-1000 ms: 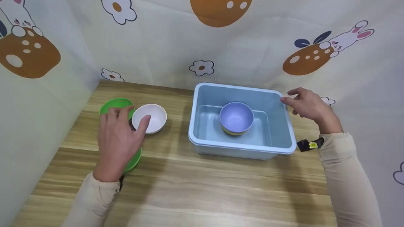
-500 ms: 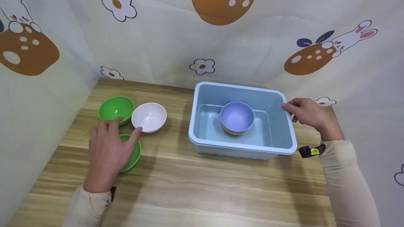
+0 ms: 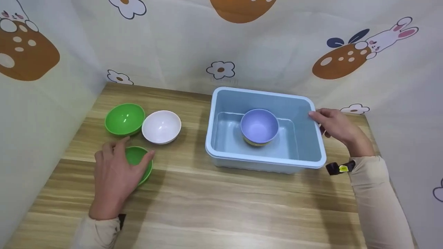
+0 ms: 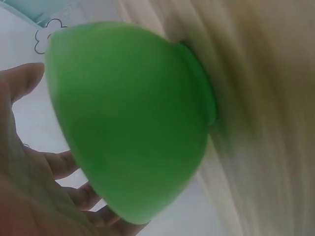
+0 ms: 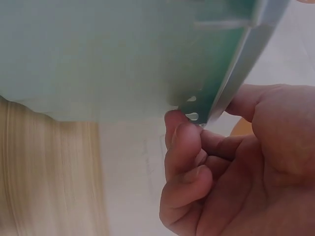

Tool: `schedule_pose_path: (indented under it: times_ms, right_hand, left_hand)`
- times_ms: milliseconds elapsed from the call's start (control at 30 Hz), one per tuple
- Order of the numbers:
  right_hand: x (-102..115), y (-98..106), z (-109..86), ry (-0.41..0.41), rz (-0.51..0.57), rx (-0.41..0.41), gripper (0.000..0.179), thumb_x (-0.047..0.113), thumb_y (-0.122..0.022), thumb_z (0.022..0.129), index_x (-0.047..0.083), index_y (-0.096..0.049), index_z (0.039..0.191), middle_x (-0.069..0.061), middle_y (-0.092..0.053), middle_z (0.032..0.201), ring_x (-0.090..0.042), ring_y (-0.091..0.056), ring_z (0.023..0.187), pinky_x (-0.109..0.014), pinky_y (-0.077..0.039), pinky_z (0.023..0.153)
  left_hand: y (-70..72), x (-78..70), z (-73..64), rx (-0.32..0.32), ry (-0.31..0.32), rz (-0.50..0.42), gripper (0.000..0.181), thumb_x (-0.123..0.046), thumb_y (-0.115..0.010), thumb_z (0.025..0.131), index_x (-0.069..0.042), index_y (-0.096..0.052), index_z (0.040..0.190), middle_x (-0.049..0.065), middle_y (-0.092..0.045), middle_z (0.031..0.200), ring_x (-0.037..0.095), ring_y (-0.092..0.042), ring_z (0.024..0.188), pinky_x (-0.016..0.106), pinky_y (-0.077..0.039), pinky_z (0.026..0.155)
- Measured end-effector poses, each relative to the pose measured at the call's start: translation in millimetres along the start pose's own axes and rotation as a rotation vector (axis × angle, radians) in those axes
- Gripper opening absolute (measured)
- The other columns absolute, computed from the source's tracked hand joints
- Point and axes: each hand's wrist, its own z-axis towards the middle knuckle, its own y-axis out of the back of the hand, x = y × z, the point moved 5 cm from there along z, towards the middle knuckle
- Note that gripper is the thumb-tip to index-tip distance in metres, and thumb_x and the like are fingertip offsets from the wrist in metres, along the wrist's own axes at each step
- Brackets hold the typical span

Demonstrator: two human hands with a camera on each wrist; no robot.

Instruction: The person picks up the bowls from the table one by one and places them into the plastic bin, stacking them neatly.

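Observation:
The near green bowl point(image 3: 134, 155) stands upright on the table, partly hidden by my left hand point(image 3: 116, 171). In the left wrist view the thumb and fingers are spread wide at the rim of this green bowl point(image 4: 128, 113), with its foot towards the wood. Behind it are a second green bowl point(image 3: 125, 119) and a white bowl point(image 3: 161, 127), side by side. My right hand point(image 3: 337, 128) pinches the right rim of a light blue plastic tub point(image 3: 263, 160), thumb over the edge and fingers curled under it. Inside the tub sits a purple bowl point(image 3: 259, 126), with a yellowish bowl point(image 3: 256, 144) beneath.
The wooden table point(image 3: 207, 207) runs up to a patterned cloth point(image 3: 166, 45) at the back, with cloth at both sides too. A black strap device point(image 3: 341, 168) is on the right wrist.
My left hand has moved from over the white and far green bowls back to the near green bowl. My right hand has come down from above the tub's edge and now grips its rim.

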Motion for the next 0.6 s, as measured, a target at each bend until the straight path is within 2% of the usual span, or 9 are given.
schedule_pose_path:
  times_ms: [167,333,600]
  right_hand:
    - [-1.3,-0.3,1.6,-0.005,-0.001,0.006,0.063,0.047,-0.042,0.112,-0.006,-0.052,0.145,-0.008,-0.066,0.104,-0.021,-0.058,0.086,-0.03,-0.048,0.069]
    - [-1.7,1.2,1.1,-0.006,-0.008,0.008,0.064,0.048,-0.042,0.112,-0.006,-0.052,0.144,-0.008,-0.065,0.105,-0.022,-0.057,0.087,-0.031,-0.048,0.07]
    - [-1.0,1.0,2.7,-0.006,-0.01,0.02,0.066,0.05,-0.042,0.112,-0.006,-0.051,0.145,-0.011,-0.066,0.111,-0.022,-0.058,0.092,-0.031,-0.05,0.076]
  left_hand:
    - [-3.5,1.4,-4.0,0.019,-0.02,0.017,0.101,-0.068,-0.075,0.086,0.002,-0.047,0.153,0.04,-0.045,0.14,0.062,-0.041,0.124,0.072,-0.039,0.096]
    - [-4.4,2.9,-9.2,0.022,-0.054,0.021,0.106,-0.066,-0.079,0.082,0.002,-0.044,0.155,0.038,-0.042,0.145,0.061,-0.038,0.132,0.074,-0.036,0.102]
    - [-9.8,7.1,-13.9,0.1,-0.036,0.055,0.12,-0.074,-0.077,0.08,0.002,-0.032,0.161,0.037,-0.033,0.157,0.063,-0.031,0.141,0.08,-0.032,0.107]
